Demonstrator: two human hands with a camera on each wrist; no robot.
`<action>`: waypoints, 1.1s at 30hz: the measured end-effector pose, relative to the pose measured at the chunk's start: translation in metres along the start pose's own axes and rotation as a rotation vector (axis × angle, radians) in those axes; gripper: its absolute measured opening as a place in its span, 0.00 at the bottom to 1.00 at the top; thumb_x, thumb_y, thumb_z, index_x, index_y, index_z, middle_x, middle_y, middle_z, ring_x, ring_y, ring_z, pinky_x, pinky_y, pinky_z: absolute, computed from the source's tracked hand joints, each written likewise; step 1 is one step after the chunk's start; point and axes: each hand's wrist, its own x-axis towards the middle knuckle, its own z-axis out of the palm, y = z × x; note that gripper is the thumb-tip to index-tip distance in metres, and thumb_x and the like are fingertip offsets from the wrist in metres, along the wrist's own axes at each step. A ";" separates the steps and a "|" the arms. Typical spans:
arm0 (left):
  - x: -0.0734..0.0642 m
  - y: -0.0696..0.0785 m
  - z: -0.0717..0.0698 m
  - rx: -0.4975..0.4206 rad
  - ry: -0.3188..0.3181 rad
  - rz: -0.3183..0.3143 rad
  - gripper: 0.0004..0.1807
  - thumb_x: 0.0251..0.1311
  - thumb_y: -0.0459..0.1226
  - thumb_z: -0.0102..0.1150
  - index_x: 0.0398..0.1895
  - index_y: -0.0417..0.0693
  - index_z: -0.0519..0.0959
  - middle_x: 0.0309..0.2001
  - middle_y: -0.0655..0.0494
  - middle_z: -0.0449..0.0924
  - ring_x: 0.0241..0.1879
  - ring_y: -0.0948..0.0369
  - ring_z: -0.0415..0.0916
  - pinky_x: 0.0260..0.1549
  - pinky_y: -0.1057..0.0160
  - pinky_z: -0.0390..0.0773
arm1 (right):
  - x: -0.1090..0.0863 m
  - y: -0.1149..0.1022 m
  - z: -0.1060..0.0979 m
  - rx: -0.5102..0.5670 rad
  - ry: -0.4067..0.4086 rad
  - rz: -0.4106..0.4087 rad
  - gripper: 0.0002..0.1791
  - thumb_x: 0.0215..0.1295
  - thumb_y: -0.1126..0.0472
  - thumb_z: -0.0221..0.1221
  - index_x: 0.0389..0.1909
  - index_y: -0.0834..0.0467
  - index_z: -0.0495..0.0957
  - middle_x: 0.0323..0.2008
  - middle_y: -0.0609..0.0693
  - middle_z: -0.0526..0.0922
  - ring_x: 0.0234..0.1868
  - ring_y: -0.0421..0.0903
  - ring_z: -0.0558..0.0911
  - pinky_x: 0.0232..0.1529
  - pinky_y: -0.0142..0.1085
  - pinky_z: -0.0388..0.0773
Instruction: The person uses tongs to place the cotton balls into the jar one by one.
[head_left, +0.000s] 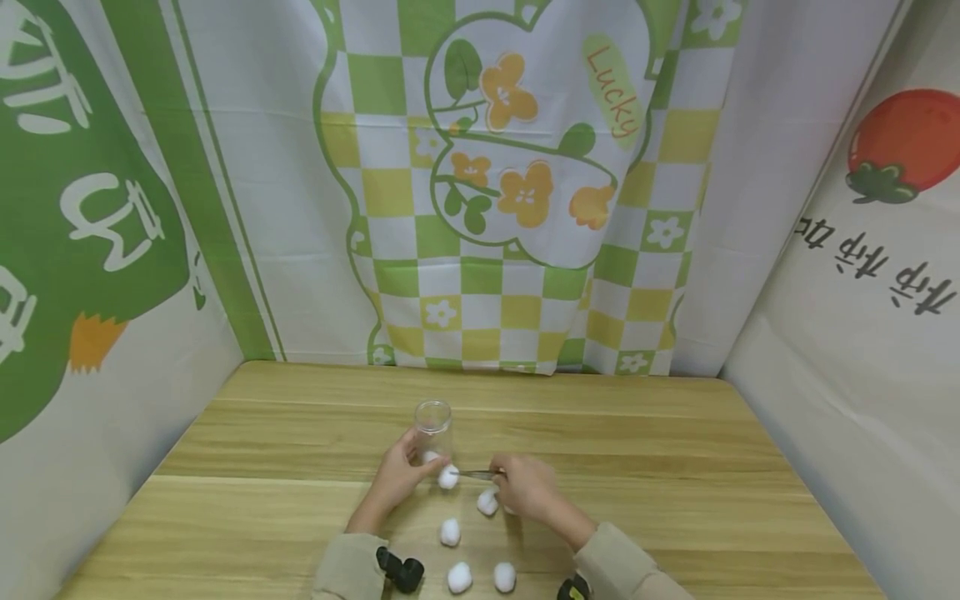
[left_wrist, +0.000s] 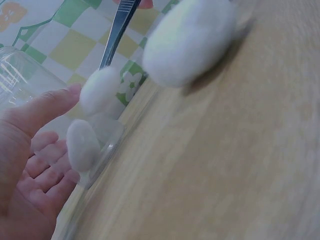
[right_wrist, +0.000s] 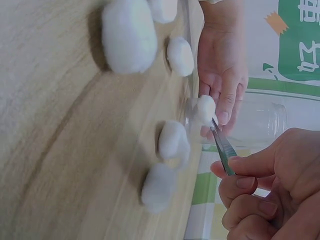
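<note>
A clear, upright glass jar (head_left: 433, 417) stands on the wooden table, and my left hand (head_left: 401, 473) grips its lower part, thumb on the near side and fingers around the back. Through the wall a white cotton ball (left_wrist: 83, 145) shows at the bottom of the jar. Metal tweezers (right_wrist: 222, 145) are pinched between the thumb and fingers of my right hand (head_left: 528, 487). Their tips hold another cotton ball (head_left: 447, 477) in front of the jar's lower wall, by my left thumb. Whether this ball touches the glass, I cannot tell.
Loose cotton balls lie on the table nearer to me: one (head_left: 487, 502) beside my right hand, one (head_left: 450, 532) in the middle, and two (head_left: 460, 577) (head_left: 505, 577) near the bottom edge. A patterned curtain (head_left: 517, 317) hangs behind the table (head_left: 637, 417).
</note>
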 end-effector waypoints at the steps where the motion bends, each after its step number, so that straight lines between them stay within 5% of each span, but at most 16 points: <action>1: 0.000 0.000 0.000 0.000 -0.001 -0.001 0.38 0.53 0.39 0.70 0.66 0.39 0.66 0.67 0.36 0.67 0.69 0.41 0.64 0.70 0.43 0.64 | 0.000 0.001 0.000 0.002 0.000 -0.001 0.03 0.59 0.62 0.61 0.33 0.53 0.82 0.28 0.48 0.86 0.26 0.42 0.79 0.18 0.30 0.62; 20: -0.001 0.002 -0.001 0.012 -0.016 0.000 0.38 0.53 0.41 0.70 0.66 0.38 0.66 0.68 0.34 0.66 0.69 0.39 0.63 0.70 0.43 0.65 | -0.008 0.010 -0.010 0.041 0.020 -0.020 0.04 0.62 0.63 0.60 0.35 0.55 0.82 0.28 0.49 0.87 0.22 0.38 0.74 0.18 0.28 0.61; 33: -0.004 0.001 0.003 0.019 -0.001 0.030 0.35 0.51 0.39 0.71 0.63 0.41 0.70 0.63 0.36 0.73 0.64 0.40 0.70 0.66 0.45 0.71 | -0.016 0.014 -0.036 0.095 0.075 -0.019 0.06 0.65 0.63 0.58 0.39 0.56 0.82 0.20 0.46 0.78 0.18 0.37 0.65 0.15 0.26 0.54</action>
